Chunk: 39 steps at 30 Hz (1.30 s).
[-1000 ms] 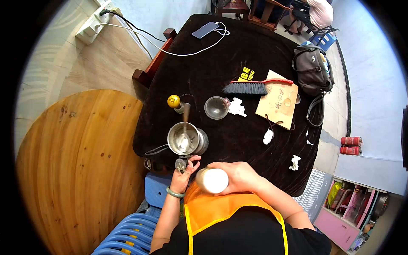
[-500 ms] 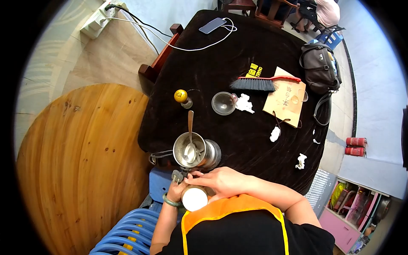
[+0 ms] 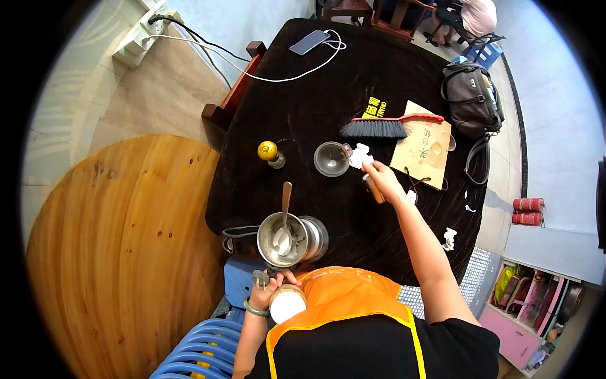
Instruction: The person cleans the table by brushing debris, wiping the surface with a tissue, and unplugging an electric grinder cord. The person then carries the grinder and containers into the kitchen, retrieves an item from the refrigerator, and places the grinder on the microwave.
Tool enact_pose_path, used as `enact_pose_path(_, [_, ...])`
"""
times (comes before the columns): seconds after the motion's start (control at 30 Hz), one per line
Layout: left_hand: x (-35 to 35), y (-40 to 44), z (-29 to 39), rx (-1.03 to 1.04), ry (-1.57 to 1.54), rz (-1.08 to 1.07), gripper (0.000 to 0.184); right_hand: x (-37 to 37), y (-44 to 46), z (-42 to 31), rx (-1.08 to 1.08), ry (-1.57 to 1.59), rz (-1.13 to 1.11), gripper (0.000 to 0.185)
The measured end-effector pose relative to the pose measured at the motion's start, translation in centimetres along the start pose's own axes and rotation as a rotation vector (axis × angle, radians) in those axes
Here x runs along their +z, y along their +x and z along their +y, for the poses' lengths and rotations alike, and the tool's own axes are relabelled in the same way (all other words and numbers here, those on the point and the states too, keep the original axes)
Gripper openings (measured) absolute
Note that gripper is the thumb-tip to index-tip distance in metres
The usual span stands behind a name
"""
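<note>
Reaching well out over the dark-covered table [image 3: 297, 101], the person works with both arms apart. The right hand [image 3: 386, 182] is closed on a brown handle [image 3: 374, 190] whose other end cannot be made out. The left hand [image 3: 264, 294], toward seven or eight o'clock from it, is curled against a white-topped jar [image 3: 288, 306] near the apron, with a plug [image 3: 260, 278] tucked in the same grasp. Good handling here probably means keeping that jar level and snug while the far wrist stays low and slow, with the handle angled clear of its neighbours. As for those, counted from the right hand: a handbag [image 3: 470, 101] sits between one and two o'clock, a paper bag [image 3: 418, 158] at two, a red-handled brush [image 3: 375, 129] at twelve, partly over the bag, and a metal cup [image 3: 278, 249] holding a spoon [image 3: 286, 208] at eight. A clear round dish [image 3: 331, 159] at ten and a crumpled tissue [image 3: 360, 155] at eleven crowd the fingertips; whether they touch the tissue, one cannot tell. The dish looks easiest to knock, and the upright spoon stem could catch a sleeve or cord.
</note>
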State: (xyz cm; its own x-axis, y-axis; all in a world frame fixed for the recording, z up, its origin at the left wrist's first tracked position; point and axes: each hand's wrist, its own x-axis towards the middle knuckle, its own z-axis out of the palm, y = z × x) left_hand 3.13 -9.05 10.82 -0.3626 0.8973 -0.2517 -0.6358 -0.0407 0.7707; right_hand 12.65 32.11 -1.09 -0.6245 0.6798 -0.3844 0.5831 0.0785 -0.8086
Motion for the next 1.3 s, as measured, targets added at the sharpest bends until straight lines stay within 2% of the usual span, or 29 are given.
enact_pose_path(0.1, [-0.2, -0.1, 0.7, -0.010, 0.043, 0.022, 0.035, 0.3, 1.4, -1.8, 0.004, 0.001, 0.201, 0.052])
enact_pose_path(0.17, [-0.5, -0.9, 0.3, -0.008, 0.065, 0.079, 0.035, 0.7, 3.6, 0.0, -0.229, 0.366, 0.404, 0.034])
enact_pose_path(0.2, [-0.5, -1.1, 0.3, 0.003, 0.034, 0.088, 0.035, -0.1, 3.5, -0.4, -0.295, 0.335, 0.483, 0.032])
enact_pose_path(0.3, [-0.7, -1.7, 0.3, -0.002, 0.025, 0.110, 0.034, -2.4, 5.2, 1.5, -0.387, 0.367, 0.697, 0.040])
enact_pose_path(0.33, [-0.9, -1.9, 0.1, 0.002, 0.038, 0.119, 0.034, -3.5, 5.1, 1.4, -0.339, 0.443, 0.702, 0.044])
enact_pose_path(0.43, [-1.1, -2.1, -0.1, 0.010, -0.005, 0.136, 0.033, -6.0, 6.2, 3.4, -0.379, 0.224, 0.843, 0.050])
enact_pose_path(0.57, [-1.5, -2.3, -0.3, 0.004, 0.013, 0.153, 0.033, -6.8, 5.7, 6.3, -0.302, -0.091, 0.750, 0.057])
enact_pose_path(0.6, [-1.5, -2.2, -0.2, 0.006, 0.017, 0.151, 0.034, -6.8, 4.9, 5.8, -0.286, -0.078, 0.741, 0.058])
enact_pose_path(0.7, [-1.4, -2.0, 0.0, 0.009, 0.030, 0.143, 0.034, -6.9, 3.3, 4.6, -0.338, -0.098, 0.888, 0.054])
enact_pose_path(0.73, [-1.4, -1.9, 0.1, 0.008, 0.034, 0.138, 0.034, -7.0, 3.1, 3.9, -0.471, -0.278, 1.031, 0.051])
enact_pose_path(0.83, [-1.4, -1.6, 0.1, -0.006, 0.051, 0.139, 0.035, -4.9, 1.3, -0.3, -0.418, -0.042, 0.639, 0.051])
enact_pose_path(0.9, [-1.6, -1.5, 0.1, -0.019, 0.061, 0.134, 0.035, -1.1, 2.1, -0.5, -0.300, -0.114, 0.346, 0.047])
enact_pose_path(0.97, [-1.7, -1.3, 0.0, -0.021, 0.066, 0.131, 0.036, 1.4, 2.0, -2.6, -0.109, -0.382, 0.221, 0.046])
enact_pose_path(1.03, [-1.1, -1.2, 0.6, -0.020, 0.075, 0.135, 0.036, 3.1, 3.2, -2.6, -0.142, -0.249, 0.181, 0.050])
enact_pose_path(1.07, [-1.0, -1.2, 0.9, -0.020, 0.079, 0.139, 0.036, 3.2, 3.9, -2.4, -0.039, -0.096, 0.051, 0.046])
enact_pose_path(1.2, [-1.1, -1.4, 0.6, -0.025, 0.073, 0.169, 0.035, 4.3, 5.1, -3.2, -0.149, -0.183, 0.044, 0.042])
enact_pose_path(1.3, [-1.2, -1.3, 0.4, -0.030, 0.060, 0.171, 0.035, 4.7, 5.2, -4.9, -0.309, -0.376, 0.027, 0.039])
